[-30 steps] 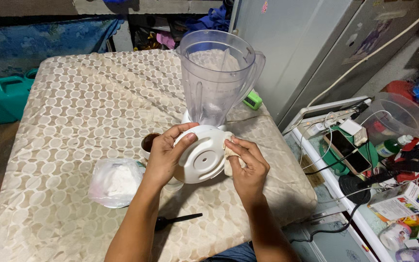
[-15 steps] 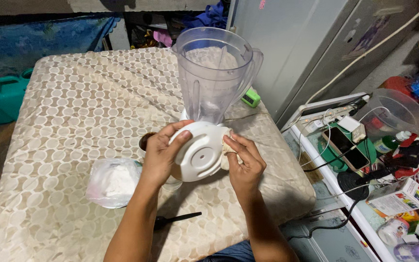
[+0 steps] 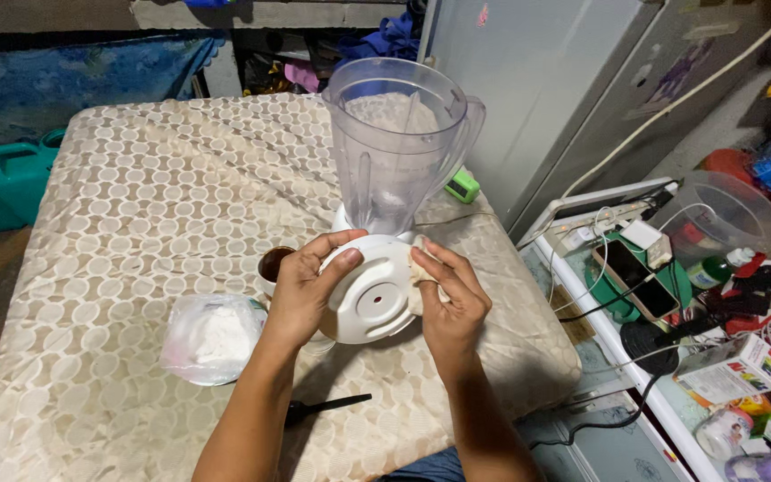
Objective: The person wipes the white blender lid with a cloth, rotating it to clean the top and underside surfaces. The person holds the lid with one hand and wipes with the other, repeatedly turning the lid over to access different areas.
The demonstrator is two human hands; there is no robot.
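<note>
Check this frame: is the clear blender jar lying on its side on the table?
No, the clear blender jar stands upright behind the white lid held by the left hand and right hand.

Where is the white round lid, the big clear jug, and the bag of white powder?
white round lid (image 3: 375, 299), head view, flat face near its centre hole
clear jug (image 3: 394, 156), head view, front wall
bag of white powder (image 3: 211, 337), head view, middle

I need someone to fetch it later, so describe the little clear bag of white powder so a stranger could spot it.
Start at the table covered in a cream, circle-patterned cloth. Near its front edge, just beside the left hand that holds the white blender lid, lies the plastic bag. It is the only soft, see-through bundle there, filled with white powder.
</note>
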